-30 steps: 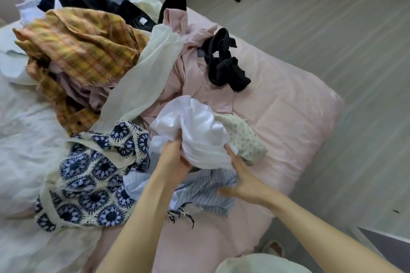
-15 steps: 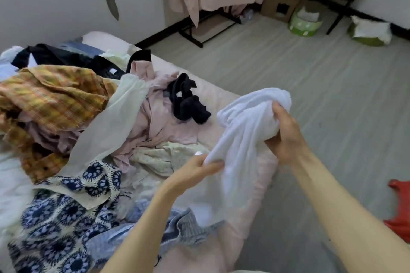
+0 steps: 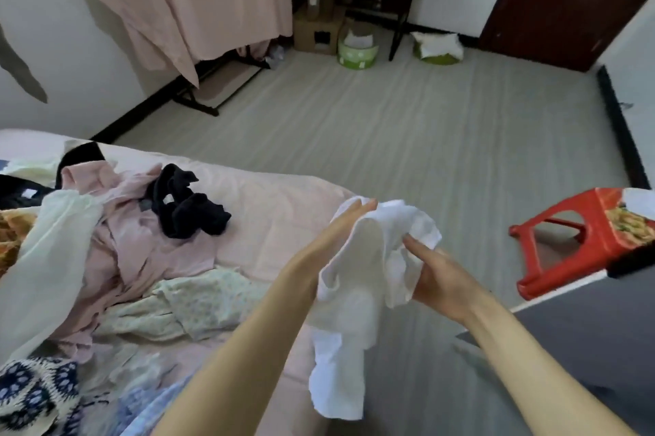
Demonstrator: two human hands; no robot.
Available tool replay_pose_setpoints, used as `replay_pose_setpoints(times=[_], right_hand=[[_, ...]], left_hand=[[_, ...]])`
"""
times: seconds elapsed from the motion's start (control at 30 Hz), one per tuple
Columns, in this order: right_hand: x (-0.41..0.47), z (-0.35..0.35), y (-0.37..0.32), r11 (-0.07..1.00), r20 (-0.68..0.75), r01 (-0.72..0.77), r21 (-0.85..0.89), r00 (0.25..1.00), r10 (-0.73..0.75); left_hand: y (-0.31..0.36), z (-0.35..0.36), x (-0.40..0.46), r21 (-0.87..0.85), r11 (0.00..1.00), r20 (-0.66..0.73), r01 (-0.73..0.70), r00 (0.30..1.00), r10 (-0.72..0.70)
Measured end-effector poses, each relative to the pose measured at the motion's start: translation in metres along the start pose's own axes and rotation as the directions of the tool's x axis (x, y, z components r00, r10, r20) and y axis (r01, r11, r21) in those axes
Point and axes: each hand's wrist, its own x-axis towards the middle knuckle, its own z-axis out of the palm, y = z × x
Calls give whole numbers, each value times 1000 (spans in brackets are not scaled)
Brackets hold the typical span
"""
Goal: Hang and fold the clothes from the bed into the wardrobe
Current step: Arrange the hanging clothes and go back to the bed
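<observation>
Hanging lengthwise downward, white garment point(image 3: 358, 294) between hands

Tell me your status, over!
Both hands, left and right, hold white garment off the bed. Red stool stands right.

White garment point(image 3: 358, 279) held up beside the bed point(image 3: 283, 201), other clothes lying in a heap.

The white garment is crumpled and hangs down past the bed's edge, its lower end loose in the air. On the pink bed lie a dark navy piece point(image 3: 188, 205), bunched on a pale pink shirt point(image 3: 141, 244); a sheer cream piece point(image 3: 46, 258) lies at the left, a light floral one point(image 3: 198, 304) in front, and a blue-and-white crochet piece point(image 3: 32, 396) at the lower left corner.
</observation>
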Motion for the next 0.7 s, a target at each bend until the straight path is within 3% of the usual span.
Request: replay_pose_setpoints(times=[0.1, 0.2, 0.3, 0.4, 0.5, 0.63, 0.7], right_hand=[[-19, -27, -9, 980, -266, 185, -71, 943, -198], [-41, -53, -14, 983, -331, 158, -96, 926, -181], [-60, -78, -20, 985, -370, 165, -43, 913, -169], [-80, -103, -27, 987, -450, 157, 26, 884, -128], [-98, -135, -28, 991, -557, 135, 12, 824, -105], [-135, -173, -36, 957, -563, 80, -277, 794, -229], [-159, -187, -34, 815, -488, -43, -578, 819, -303]], left_hand=[[-20, 39, 4, 16, 993, 253, 116, 960, -116], [-42, 62, 10, 250, 964, 391, 95, 901, -190], [-58, 83, 22, 405, 913, 207, 46, 968, -141], [-57, 105, 31, 348, 937, 6, 12, 1000, -15], [-50, 120, 45, 259, 965, -115, 42, 993, -12], [-35, 136, 60, 86, 994, -222, 65, 974, -45], [-33, 152, 64, 142, 988, -239, 66, 971, -30]])
